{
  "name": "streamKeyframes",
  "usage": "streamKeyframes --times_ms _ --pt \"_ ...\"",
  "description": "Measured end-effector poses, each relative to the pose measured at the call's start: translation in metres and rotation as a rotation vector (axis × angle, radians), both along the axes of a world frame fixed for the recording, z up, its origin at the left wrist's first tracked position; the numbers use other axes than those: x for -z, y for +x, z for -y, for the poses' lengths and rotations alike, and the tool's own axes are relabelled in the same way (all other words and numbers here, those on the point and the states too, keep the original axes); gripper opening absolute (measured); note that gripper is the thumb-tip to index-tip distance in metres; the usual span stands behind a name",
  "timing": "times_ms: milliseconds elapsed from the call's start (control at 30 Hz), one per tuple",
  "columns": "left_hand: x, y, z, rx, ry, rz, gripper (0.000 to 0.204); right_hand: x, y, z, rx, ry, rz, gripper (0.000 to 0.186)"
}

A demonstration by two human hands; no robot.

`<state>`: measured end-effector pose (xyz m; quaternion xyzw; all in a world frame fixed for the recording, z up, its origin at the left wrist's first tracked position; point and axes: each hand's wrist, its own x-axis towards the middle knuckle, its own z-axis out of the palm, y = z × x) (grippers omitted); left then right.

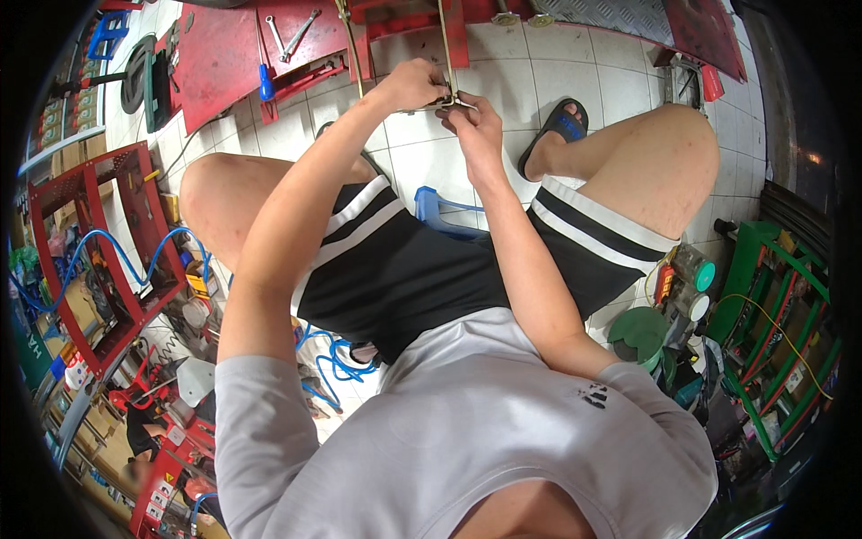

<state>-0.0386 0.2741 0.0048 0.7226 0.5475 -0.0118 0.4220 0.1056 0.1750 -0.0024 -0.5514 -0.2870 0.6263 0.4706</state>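
Note:
At the end of a thin brass-coloured rod (444,45) that hangs down by the red bench, both hands meet around a small metal fitting (449,102). My left hand (413,85) comes from the left with its fingers curled and closed at the fitting. From below, my right hand (478,139) pinches at the same spot, thumb and fingers together. The fingers cover most of the fitting, so its exact kind is hidden. A second similar rod (349,45) stands to the left, behind my left forearm.
On the red bench (215,63) lie a blue-handled screwdriver (266,83) and two wrenches (301,34). A blue plastic stool (431,208) is between my legs. Red frame (92,189) and blue hose (117,247) lie left; green rack (763,332) and green bucket (639,331) right.

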Motion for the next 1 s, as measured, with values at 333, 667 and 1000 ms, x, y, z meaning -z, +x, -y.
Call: streamKeyframes --times_ms 333,667,1000 --pt "-0.002 -0.003 0.002 0.049 -0.09 0.017 0.033 0.002 -0.002 -0.001 -0.001 -0.001 -0.004 0.036" --pt "-0.002 -0.002 0.001 0.039 -0.01 0.018 0.027 -0.002 -0.001 -0.001 0.002 -0.01 -0.013 0.036" --pt "-0.001 -0.003 -0.001 0.04 -0.006 0.041 0.032 -0.003 -0.001 -0.001 -0.002 -0.009 0.011 0.038"
